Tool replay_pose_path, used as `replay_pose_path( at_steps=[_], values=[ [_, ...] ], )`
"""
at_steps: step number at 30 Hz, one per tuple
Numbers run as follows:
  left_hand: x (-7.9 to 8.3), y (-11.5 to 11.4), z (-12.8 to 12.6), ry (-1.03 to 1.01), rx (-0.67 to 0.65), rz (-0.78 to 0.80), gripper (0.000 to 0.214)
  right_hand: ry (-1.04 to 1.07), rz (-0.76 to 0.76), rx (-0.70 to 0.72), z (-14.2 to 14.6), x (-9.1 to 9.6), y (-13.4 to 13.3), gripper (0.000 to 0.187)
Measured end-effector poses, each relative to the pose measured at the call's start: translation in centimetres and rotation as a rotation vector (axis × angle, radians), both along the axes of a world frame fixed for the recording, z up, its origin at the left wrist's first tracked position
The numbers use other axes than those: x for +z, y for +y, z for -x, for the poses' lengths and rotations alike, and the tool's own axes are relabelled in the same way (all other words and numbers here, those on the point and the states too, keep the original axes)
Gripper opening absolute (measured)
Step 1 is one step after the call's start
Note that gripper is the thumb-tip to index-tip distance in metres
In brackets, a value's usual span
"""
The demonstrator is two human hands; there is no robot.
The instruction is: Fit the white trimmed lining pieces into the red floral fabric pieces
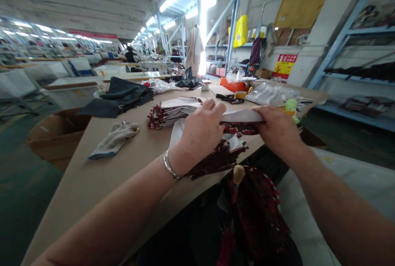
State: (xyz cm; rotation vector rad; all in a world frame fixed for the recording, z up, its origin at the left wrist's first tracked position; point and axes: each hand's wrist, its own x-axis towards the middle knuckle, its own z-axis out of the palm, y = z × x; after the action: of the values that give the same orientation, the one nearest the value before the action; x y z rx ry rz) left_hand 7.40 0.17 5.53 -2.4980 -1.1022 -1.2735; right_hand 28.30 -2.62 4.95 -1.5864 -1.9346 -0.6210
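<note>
My left hand (200,129) and my right hand (277,128) are both closed on a folded piece of red-patterned fabric with a white lining (242,117), held just above the table edge. More of the same dark red fabric (220,157) lies under my left wrist. A stack of folded red-and-white pieces (171,112) sits just beyond my left hand. A silver bracelet (170,166) is on my left wrist. Below the table edge a red umbrella with a wooden tip (247,208) stands between my arms.
A brown table (101,175) carries a grey work glove (114,138), dark cloth (119,95), clear plastic bags (271,92), tape and scissors (233,98). A cardboard box (52,134) stands at left. Blue shelves (354,52) line the right wall. People work far behind.
</note>
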Motion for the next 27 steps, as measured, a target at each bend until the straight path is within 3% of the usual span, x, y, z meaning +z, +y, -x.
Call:
replay_pose_path(
  at_steps=[3,5,6,8,9,11,14,16,19,21,23,25,27],
  values=[
    [1.5,-0.9,-1.5,-0.331,-0.097,0.251,0.013,0.075,-0.268,-0.013,-1.4,2.4,-2.6,0.047],
    [1.0,-2.6,-3.1,-0.615,-0.316,0.594,0.010,0.071,-0.315,-0.119,-2.2,1.8,-5.4,0.045],
    [0.2,-3.8,-4.0,-0.766,-0.444,0.798,0.008,0.065,-0.289,-0.187,-2.7,0.6,-6.8,0.041],
    [-2.1,-6.3,-5.9,-1.051,-0.648,1.219,0.012,0.077,-0.139,-0.278,-3.6,-3.5,-9.7,0.034],
    [-3.6,-7.5,-6.9,-1.163,-0.683,1.400,0.017,0.101,-0.018,-0.287,-3.9,-6.1,-11.1,0.030],
    [-7.0,-9.6,-8.5,-1.337,-0.622,1.668,0.027,0.206,0.264,-0.261,-4.2,-11.7,-13.8,0.022],
    [-12.3,-11.7,-10.1,-1.452,-0.416,1.796,0.032,0.520,0.589,-0.205,-3.5,-18.0,-17.2,0.020],
    [-15.4,-12.2,-10.3,-1.351,-0.341,1.758,0.024,0.876,0.698,-0.118,-2.8,-19.9,-18.4,0.021],
    [-18.5,-12.4,-9.1,-1.045,-0.296,1.722,0.016,1.662,0.719,0.042,-2.1,-20.1,-17.8,0.021],
    [-19.0,-12.1,-7.7,-0.867,-0.332,1.747,0.023,2.083,0.662,0.096,-1.5,-19.4,-16.4,0.015],
    [-18.0,-11.4,-6.0,-0.804,-0.440,1.810,0.030,2.243,0.748,0.177,-0.9,-18.4,-15.0,0.016],
    [-16.2,-10.1,-4.5,-0.901,-0.559,1.869,0.032,2.226,0.978,0.308,-0.1,-16.9,-13.8,0.025],
    [-14.1,-8.4,-3.4,-1.067,-0.613,1.879,0.031,2.130,1.117,0.434,0.2,-14.8,-12.6,0.032]
  ],
)
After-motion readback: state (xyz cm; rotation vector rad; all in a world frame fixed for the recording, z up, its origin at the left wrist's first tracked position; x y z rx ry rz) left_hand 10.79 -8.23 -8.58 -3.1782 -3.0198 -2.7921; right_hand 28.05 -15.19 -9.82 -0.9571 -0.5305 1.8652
